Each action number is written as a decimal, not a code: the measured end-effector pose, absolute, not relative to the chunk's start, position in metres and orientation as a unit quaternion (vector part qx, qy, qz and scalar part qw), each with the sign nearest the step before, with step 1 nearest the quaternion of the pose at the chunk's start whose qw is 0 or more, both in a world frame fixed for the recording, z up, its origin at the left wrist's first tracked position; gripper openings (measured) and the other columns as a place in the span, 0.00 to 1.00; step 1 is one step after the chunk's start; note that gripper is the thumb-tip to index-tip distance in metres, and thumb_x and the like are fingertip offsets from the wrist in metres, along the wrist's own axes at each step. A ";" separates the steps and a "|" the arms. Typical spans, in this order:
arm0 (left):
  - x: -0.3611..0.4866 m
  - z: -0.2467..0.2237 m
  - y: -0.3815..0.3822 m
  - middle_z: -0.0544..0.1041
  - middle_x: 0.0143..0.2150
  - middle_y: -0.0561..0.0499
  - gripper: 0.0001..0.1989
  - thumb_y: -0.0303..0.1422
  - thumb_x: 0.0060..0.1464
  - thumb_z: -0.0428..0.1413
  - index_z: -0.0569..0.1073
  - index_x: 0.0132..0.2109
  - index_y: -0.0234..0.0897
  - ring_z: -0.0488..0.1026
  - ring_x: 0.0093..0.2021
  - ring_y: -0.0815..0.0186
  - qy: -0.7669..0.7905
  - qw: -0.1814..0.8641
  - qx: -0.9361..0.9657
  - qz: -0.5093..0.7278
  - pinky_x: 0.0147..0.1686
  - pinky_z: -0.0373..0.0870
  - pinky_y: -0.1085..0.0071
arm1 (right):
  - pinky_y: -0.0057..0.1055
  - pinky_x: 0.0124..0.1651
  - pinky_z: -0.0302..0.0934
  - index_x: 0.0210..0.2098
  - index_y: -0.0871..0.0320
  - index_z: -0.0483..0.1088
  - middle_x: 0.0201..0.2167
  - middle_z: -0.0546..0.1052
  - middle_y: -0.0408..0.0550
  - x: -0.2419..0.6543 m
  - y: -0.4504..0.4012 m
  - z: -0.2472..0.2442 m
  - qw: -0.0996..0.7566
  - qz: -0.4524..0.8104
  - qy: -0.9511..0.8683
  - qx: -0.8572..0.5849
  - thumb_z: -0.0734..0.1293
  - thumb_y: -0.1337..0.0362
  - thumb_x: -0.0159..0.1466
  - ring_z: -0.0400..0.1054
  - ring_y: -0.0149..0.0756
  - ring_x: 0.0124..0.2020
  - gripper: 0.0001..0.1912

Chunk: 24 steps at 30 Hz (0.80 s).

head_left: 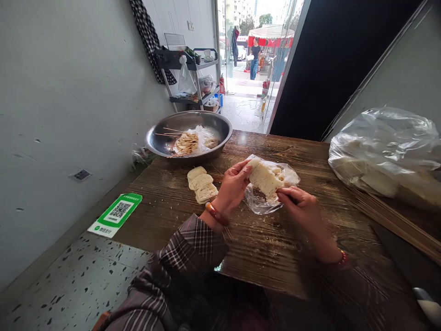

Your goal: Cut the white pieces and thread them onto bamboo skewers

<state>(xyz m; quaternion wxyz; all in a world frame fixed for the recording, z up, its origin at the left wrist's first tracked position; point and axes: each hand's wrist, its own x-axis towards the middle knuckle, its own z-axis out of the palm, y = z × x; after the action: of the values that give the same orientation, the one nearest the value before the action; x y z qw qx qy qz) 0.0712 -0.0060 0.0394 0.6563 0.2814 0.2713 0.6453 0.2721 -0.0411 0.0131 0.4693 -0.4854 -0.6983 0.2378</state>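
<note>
Pinching a pale, spongy slab (264,178) between thumb and fingers, the left hand (236,181) has it by the near-left end, up over the tabletop (275,257)! And across from it, the right hand (299,204), thumb and fingertips pressed together right at the slab's lower right corner; whether they're gripping the slab itself or something thin against it, I cannot tell. So the slab sits squarely between the two hands, tilted, and just beneath it lies a crumpled clear bag (263,208), with more pale bits showing behind the slab.

Look just left of the left hand: pale slices (202,185) overlapping in a short row, flat on the wood! Beyond them, farther out from that hand, a wide metal bowl (210,120), with thin skewers (171,130) poking out of pale food and some clear plastic inside. Well off to the left hand's left, there's a green-and-white QR card (120,209) at the edge.

Over to the right hand's right, a big clear bag (386,149) bulges with pale pieces, and nearer that hand a bundle of long thin sticks (392,219) stretches away. Crumbs (272,241) everywhere below both hands!
</note>
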 end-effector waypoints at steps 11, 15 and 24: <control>0.070 0.035 -0.006 0.81 0.44 0.47 0.23 0.37 0.44 0.71 0.79 0.47 0.34 0.75 0.40 0.68 0.275 0.647 0.296 0.647 0.42 0.70 0.71 | 0.37 0.44 0.68 0.38 0.53 0.81 0.38 0.83 0.49 0.279 -0.040 0.011 0.446 0.181 -0.730 -0.485 0.69 0.57 0.65 0.77 0.41 0.39 0.10; 0.072 0.037 -0.009 0.80 0.46 0.45 0.32 0.43 0.50 0.68 0.71 0.59 0.36 0.79 0.39 0.65 0.277 0.651 0.296 0.641 0.44 0.73 0.66 | 0.36 0.42 0.68 0.37 0.54 0.81 0.36 0.82 0.48 0.277 -0.040 0.012 0.487 0.163 -0.694 -0.505 0.69 0.57 0.64 0.76 0.40 0.37 0.10; 0.080 0.020 -0.007 0.81 0.34 0.46 0.12 0.37 0.54 0.63 0.76 0.40 0.33 0.78 0.30 0.67 0.293 0.687 0.397 0.534 0.34 0.73 0.71 | 0.34 0.34 0.67 0.36 0.52 0.81 0.33 0.82 0.46 0.281 -0.051 0.036 0.507 0.182 -0.626 -0.563 0.71 0.53 0.62 0.74 0.39 0.32 0.11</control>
<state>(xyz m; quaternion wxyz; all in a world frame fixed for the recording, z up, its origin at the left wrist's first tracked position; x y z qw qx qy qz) 0.0800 -0.0071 0.0198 0.6866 0.3969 0.2926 0.5343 0.2807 -0.0515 0.0359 0.5071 -0.5633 -0.6263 0.1823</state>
